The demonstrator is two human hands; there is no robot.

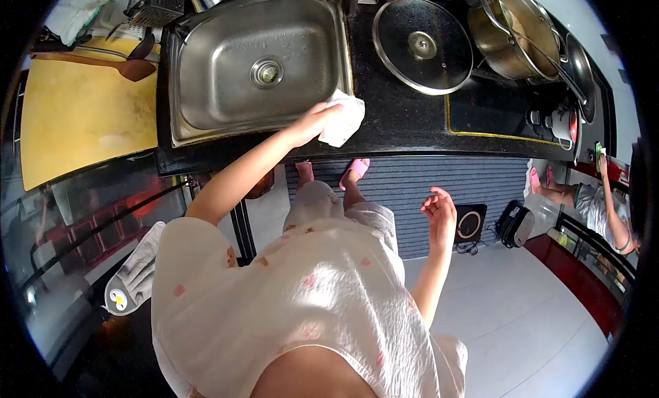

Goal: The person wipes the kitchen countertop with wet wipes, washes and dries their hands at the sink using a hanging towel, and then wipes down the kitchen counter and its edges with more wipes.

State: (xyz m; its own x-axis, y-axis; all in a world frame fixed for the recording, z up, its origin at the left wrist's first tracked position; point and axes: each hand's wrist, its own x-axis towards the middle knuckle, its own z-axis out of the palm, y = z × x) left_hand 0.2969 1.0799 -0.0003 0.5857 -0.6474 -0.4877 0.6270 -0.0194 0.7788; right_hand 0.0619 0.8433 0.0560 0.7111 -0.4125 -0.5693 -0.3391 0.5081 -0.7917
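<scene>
My left hand (312,125) is closed on a folded white paper towel (342,119), which rests at the front right corner of the steel sink (206,127), against its rim and the black countertop (398,127). Inside the sink basin some water drops show, and the drain (266,73) has something pale green in it. My right hand (439,216) hangs in the air in front of the counter, fingers loosely bent and apart, with nothing in it.
A yellow cutting board (89,130) carries a wooden spoon (130,68) at the left. Right of the sink lie a glass lid (412,68) and a steel pot (504,51). A small red-and-white pot (564,125) stands near the edge. Another person (607,209), possibly reflected, appears far right.
</scene>
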